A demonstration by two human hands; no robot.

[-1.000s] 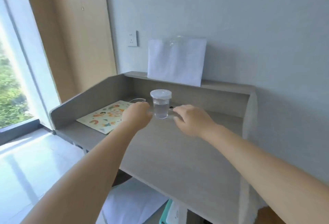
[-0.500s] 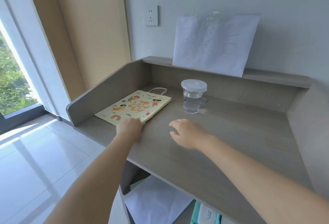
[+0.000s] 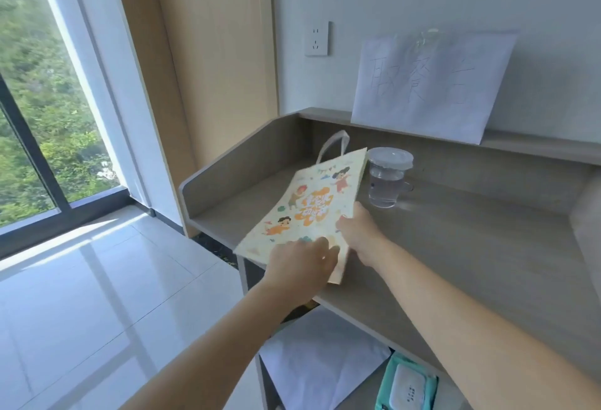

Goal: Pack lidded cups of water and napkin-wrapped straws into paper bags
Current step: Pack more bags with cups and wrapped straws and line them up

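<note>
Left grip [image 3: 299, 266] is clamping the near edge of the paper bag [image 3: 309, 208], right grip [image 3: 361, 234] is pinching its right edge; bag is hanging tilted over the front-left corner of the worktop [image 3: 455, 247]. Lidded cup [image 3: 387, 185] is standing just beside the bag's top, toward the back edge, paper sign [image 3: 429, 84] leaning behind.

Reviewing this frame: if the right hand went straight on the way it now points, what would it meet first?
The paper bag: the right hand grips its right edge, pointing left and away across it. The lidded cup of water seems to stand right of that line, though depth is unclear.
</note>
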